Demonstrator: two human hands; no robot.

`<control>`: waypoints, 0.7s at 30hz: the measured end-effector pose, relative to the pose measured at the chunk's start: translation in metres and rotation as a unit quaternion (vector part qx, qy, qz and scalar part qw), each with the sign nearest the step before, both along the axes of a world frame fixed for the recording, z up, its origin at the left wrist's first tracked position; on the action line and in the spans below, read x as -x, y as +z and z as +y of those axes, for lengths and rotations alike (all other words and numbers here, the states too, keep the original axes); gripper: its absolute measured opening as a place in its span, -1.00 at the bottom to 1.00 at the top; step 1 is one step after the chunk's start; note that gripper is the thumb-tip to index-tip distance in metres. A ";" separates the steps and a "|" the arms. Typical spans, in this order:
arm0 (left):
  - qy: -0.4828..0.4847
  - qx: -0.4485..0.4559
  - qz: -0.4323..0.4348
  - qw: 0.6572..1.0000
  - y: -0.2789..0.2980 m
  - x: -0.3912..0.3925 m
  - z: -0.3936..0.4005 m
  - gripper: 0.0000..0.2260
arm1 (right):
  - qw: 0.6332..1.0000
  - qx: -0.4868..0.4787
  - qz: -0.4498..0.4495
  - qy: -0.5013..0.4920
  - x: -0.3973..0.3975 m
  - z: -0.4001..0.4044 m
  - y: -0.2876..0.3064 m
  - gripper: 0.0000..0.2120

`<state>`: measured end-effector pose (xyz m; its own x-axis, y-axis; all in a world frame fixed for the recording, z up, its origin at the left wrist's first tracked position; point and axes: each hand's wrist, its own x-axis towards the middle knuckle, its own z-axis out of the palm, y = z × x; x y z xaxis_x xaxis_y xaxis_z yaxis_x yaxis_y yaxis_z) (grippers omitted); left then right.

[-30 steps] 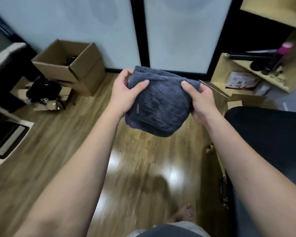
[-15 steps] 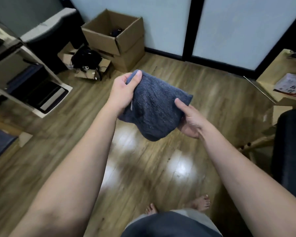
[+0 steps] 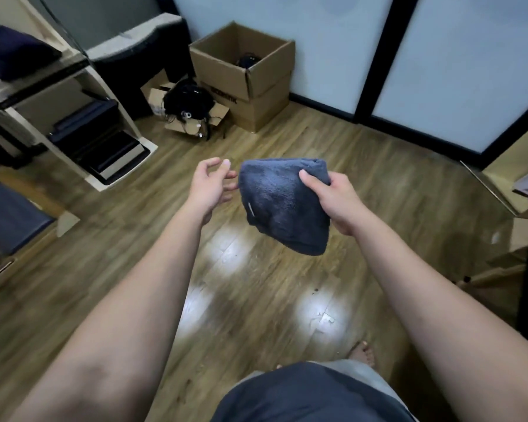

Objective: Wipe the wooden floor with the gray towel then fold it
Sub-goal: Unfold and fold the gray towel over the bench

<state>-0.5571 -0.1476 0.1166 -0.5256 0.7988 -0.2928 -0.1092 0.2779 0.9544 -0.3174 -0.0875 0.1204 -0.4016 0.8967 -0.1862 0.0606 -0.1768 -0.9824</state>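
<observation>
Head view: my right hand (image 3: pixel 333 197) grips the folded gray towel (image 3: pixel 282 205) at its upper right corner, thumb on the near face, fingers hidden behind the cloth. My left hand (image 3: pixel 209 185) is open, fingers loosely curled, just beside the towel's left edge; whether the fingertips touch the cloth cannot be determined. The towel hangs in the air above the wooden floor (image 3: pixel 256 300), between both hands. Its top edge runs roughly level from left to right. Its long axis runs from the upper left down to the lower right, and the rounded folded end points downward toward the floor. A small light tag shows near its left edge.

Beyond the hands, an open cardboard box (image 3: pixel 244 77) stands against the wall, with a tangle of black cables (image 3: pixel 188 100) on flattened card to its left. A shelf unit (image 3: pixel 73 117) holding dark items occupies the left side. Dark-framed panels (image 3: pixel 454 62) line the far wall. My bare foot (image 3: pixel 361 351) rests on the floor below.
</observation>
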 end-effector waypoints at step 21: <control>-0.302 0.171 0.185 0.920 -0.160 -0.085 0.066 -0.25 | 0.952 0.144 -0.146 -0.228 -0.139 0.053 -0.133 -0.74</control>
